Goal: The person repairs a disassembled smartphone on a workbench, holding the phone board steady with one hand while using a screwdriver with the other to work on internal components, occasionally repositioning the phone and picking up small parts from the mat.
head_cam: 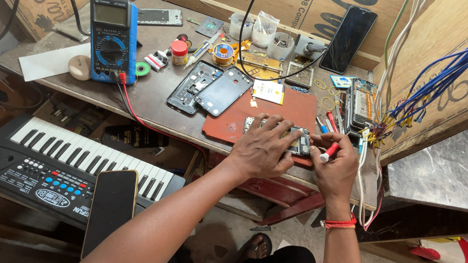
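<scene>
Head view: left hand (263, 146) lies flat, fingers spread, pressing an opened phone (299, 144) onto the red mat (229, 126) at the desk (155, 93) edge. Right hand (337, 166) grips a red-handled tool (328, 152), apparently a screwdriver, beside the phone.

Bench (158, 94) — worn wood, matt, scuffed and stained. Mat (281, 110) on it: dull red, rubbery-looking, smudged. Opened phone (295, 139) under left hand (263, 148): bare metal and circuit board, faint shine. Screwdriver (329, 152) in right hand (335, 168): red-and-white plastic, smooth. Meter (112, 39): blue and dark plastic, matt. Phone frames (209, 87): dark plastic, glossy. Keyboard (62, 161): black plastic, glossy white keys. Back boards (450, 43) — raw plywood, rough.
</scene>
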